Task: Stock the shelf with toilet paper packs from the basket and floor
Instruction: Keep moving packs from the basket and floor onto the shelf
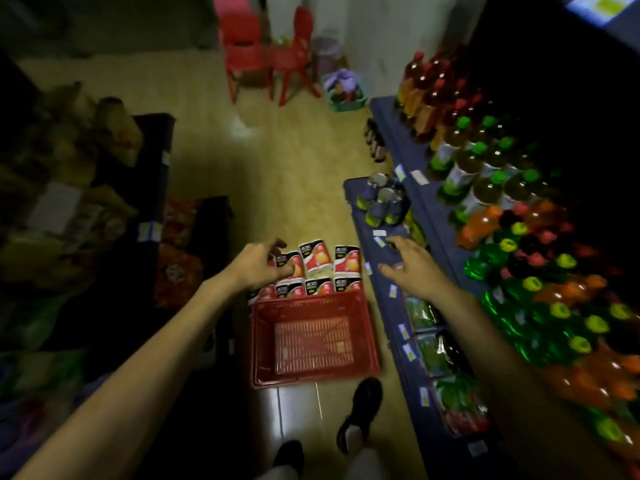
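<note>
Hands over the packs beyond the basket

Head view: left hand [261, 266] is stretched forward with its fingers curled, hanging above the near-left corner of the toilet paper packs [320, 270]. Motion blur hides whether the fingertips pinch a wrapper or merely hover over it, so I cannot tell. Right hand [410, 266] reaches out with fingers spread and relaxed, holding nothing, above the flat blue edge of the lower shelf [381, 258].

Between the two hands, and slightly below them, the packs stand on the floor [277, 150] in two close rows. They are soft, rounded bundles in glossy red-and-white film with dark label patches. Just on the near side of the packs, under both forearms, sits the red plastic basket [258, 341], rectangular, with a slatted grid bottom and nothing inside it.

To the right of the right hand, the shelving carries shiny plastic bottles [491, 188] with green, yellow and red caps. Ahead of that hand stands a cluster of metal cans [382, 202]. Small paper price tags dot the shelf edges. Far ahead of both hands are red plastic chairs [249, 50] on the smooth, yellowish floor.
</note>
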Demonstrator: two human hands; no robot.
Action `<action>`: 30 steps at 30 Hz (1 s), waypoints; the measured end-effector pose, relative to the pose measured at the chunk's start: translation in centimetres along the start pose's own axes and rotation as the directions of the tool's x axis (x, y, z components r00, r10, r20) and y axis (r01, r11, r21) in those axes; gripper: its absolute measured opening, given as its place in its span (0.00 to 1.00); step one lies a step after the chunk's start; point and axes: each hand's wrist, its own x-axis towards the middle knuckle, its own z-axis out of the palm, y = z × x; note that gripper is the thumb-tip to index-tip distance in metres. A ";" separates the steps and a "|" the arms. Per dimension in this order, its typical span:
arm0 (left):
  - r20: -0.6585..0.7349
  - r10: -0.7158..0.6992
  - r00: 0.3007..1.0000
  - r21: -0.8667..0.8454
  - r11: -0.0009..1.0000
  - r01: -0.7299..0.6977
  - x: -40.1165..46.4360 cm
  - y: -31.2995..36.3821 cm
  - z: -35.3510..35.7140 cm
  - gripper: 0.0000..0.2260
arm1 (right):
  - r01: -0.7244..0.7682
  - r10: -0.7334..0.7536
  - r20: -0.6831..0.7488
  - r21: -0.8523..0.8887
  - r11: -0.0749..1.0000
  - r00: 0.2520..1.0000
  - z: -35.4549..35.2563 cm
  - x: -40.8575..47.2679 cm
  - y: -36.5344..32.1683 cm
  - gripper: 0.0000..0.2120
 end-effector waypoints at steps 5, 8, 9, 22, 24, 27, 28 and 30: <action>-0.072 -0.147 0.986 -0.039 0.989 0.145 3.3 -3.0 1.3 0.27 | 0.061 -0.063 0.075 0.023 0.998 0.995 4.1 7.7 1.6 0.26; -0.108 -0.226 0.968 -0.061 0.974 0.220 5.3 -5.7 2.4 0.27 | 0.107 -0.112 0.144 0.042 0.993 0.983 7.6 11.9 2.5 0.25; -0.120 -0.246 0.962 -0.069 0.969 0.239 6.2 -7.0 2.7 0.27 | 0.114 -0.120 0.156 0.045 0.992 0.980 8.9 13.3 2.7 0.26; -0.135 -0.341 0.930 -0.116 0.938 0.327 22.9 -30.9 12.6 0.29 | 0.198 -0.189 0.197 -0.028 0.980 0.962 33.5 33.5 6.5 0.27; -0.113 -0.337 0.935 -0.132 0.937 0.322 26.2 -35.3 15.3 0.30 | 0.196 -0.186 0.195 -0.034 0.980 0.963 38.0 36.2 7.8 0.27; -0.068 -0.327 0.943 -0.174 0.934 0.311 31.0 -41.6 19.3 0.32 | 0.209 -0.200 0.186 -0.032 0.977 0.962 44.5 40.3 9.6 0.25; -0.059 -0.333 0.941 -0.192 0.929 0.316 32.6 -43.7 20.5 0.32 | 0.204 -0.194 0.177 -0.038 0.978 0.965 46.4 41.7 10.2 0.25; -0.054 -0.333 0.941 -0.212 0.925 0.315 35.7 -47.3 22.8 0.34 | 0.176 -0.166 0.170 -0.044 0.983 0.971 49.8 44.0 11.5 0.26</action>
